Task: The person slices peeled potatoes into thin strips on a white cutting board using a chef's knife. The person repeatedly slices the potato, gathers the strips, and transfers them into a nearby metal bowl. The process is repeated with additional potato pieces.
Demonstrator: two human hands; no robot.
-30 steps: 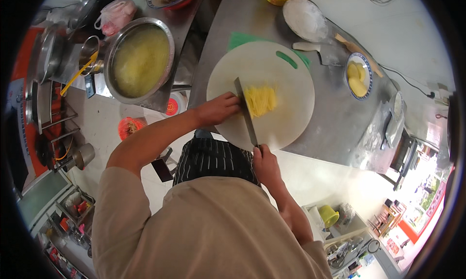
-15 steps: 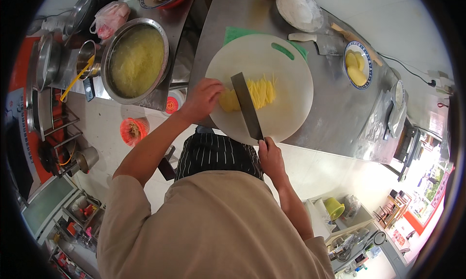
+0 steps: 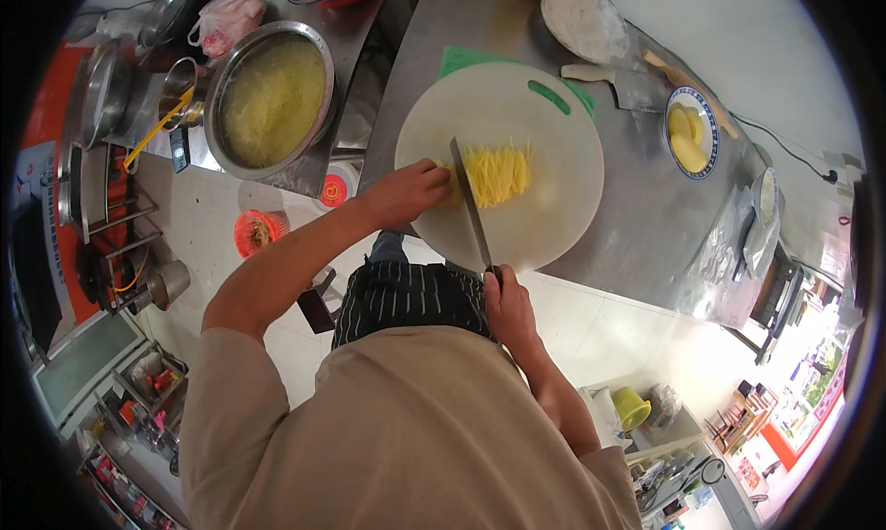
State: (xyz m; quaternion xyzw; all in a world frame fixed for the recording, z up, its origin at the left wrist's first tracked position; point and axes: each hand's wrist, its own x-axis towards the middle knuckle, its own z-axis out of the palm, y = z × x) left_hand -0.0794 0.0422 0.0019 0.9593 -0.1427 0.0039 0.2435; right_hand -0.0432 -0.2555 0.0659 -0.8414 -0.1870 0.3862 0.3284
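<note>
On a round white cutting board (image 3: 554,218) lies a heap of thin yellow potato shreds (image 3: 498,174). My right hand (image 3: 509,307) is wrapped round the dark handle of a cleaver (image 3: 473,209), whose blade stands nearly on edge along the left side of the shreds. Left of the blade, my left hand (image 3: 415,194) has its fingers curled down over potato slices (image 3: 451,190), pressing them to the board. Most of those slices are hidden under the fingers.
Left stands a steel basin (image 3: 214,124) of yellow shreds in water. At the right are a bowl (image 3: 671,135) with peeled potato pieces, a second cleaver (image 3: 637,92), a wooden rolling pin (image 3: 688,85) and a whitish round dish (image 3: 583,23). A red basket (image 3: 249,233) sits on the floor.
My left hand has moved right, onto the potato slices and closer to the blade, covering more of them. The cleaver now stands more upright. The whole view has shifted slightly.
</note>
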